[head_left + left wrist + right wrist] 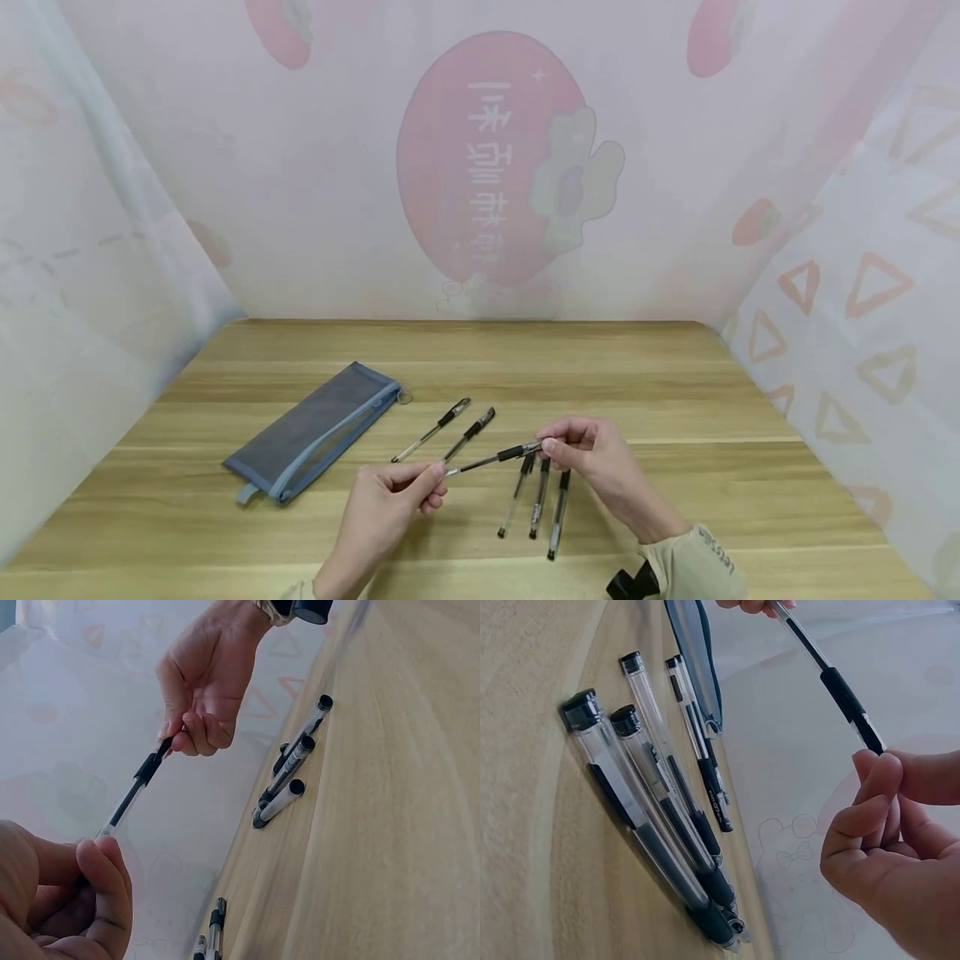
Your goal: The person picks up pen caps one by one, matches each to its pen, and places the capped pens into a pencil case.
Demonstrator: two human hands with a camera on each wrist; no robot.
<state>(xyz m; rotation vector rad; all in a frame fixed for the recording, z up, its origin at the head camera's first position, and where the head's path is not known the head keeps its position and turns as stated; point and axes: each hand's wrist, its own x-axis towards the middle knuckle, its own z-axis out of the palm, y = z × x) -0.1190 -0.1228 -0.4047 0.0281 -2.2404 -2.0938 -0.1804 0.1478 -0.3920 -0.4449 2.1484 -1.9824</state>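
Observation:
Between my two hands a clear gel pen with a black grip [512, 453] is held up above the table. My left hand [390, 500] pinches its rear end with thumb and fingers. At the other end, my right hand [600, 467] pinches the pen by its tip; the fingertips hide the very point there. In the right wrist view this pen [843, 691] runs slanting from one hand to the other. Beneath and near the right hand lie three similar pens [667, 802], side by side, their black end plugs toward me.
Two more gel pens [470, 431] lie on the wooden table [675, 392] beyond the left hand. Left of them is a flat grey-blue mesh pencil case [307, 429] with a zipper and a ring. Printed cloth [330, 208] hangs behind and at both sides.

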